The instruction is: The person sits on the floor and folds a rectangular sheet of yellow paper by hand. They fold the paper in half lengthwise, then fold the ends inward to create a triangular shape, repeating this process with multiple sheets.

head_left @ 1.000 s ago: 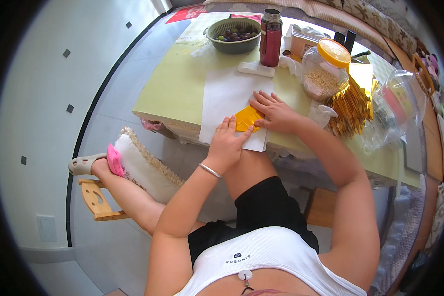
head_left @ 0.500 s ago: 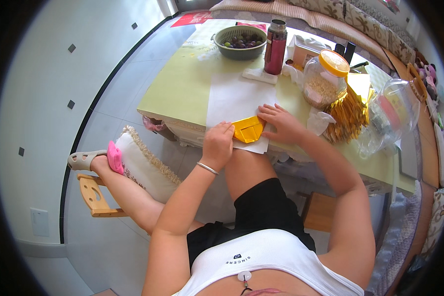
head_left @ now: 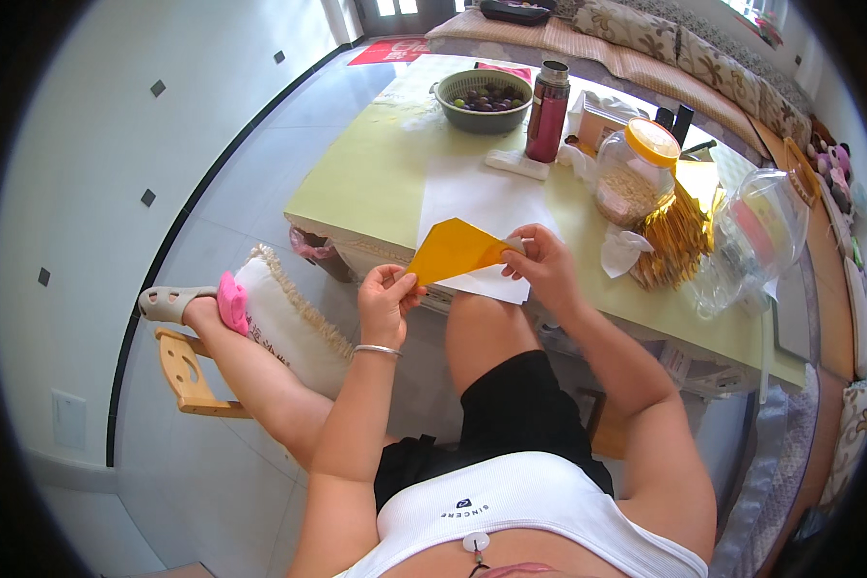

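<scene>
A folded piece of gold paper (head_left: 456,252) is held up between my hands, tilted above the near edge of the table. My left hand (head_left: 388,301) pinches its lower left corner between thumb and fingers. At the opposite corner my right hand (head_left: 541,262) grips it, fingers bent round the edge. Its upper edge comes to a blunt point, and the face I see looks smooth. White paper sheets (head_left: 482,197) lie on the table beneath it.
On the pale green table (head_left: 356,164) stand a basket of grapes (head_left: 486,101), a dark red flask (head_left: 547,114) and a yellow-lidded jar (head_left: 636,173). To the right sit a pile of gold folded paper (head_left: 682,231) and a clear plastic bag (head_left: 751,236). A wooden chair (head_left: 191,371) is at lower left.
The gold paper has been lifted off the white sheets and turned, so a smoother face shows. My left hand has moved left and down; my right hand now grips its other corner.
</scene>
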The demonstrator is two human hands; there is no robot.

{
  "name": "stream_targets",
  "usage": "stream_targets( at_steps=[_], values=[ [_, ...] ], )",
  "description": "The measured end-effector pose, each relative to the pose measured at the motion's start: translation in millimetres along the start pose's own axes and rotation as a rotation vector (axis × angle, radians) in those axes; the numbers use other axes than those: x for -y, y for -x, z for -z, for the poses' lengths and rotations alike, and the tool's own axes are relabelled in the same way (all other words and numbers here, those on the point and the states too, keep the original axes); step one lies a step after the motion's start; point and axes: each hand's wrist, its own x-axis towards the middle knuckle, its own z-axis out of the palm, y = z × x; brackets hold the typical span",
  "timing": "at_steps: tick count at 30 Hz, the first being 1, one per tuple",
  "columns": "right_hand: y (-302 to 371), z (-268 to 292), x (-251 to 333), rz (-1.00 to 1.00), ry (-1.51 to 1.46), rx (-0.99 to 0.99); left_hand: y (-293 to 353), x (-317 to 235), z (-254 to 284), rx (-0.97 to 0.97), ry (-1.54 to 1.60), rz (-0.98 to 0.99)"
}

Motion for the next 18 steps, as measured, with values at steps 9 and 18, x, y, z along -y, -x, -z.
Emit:
stream_targets(
  at_steps=[9, 18],
  values=[
    [33, -42, -15, 0.132, -0.068, -0.005, 53, -8, 32, -0.030, 0.179, -0.157],
    [71, -61, -6, 0.147, -0.067, 0.058, 105, -24, 55, -0.019, -0.007, -0.230]
  ],
)
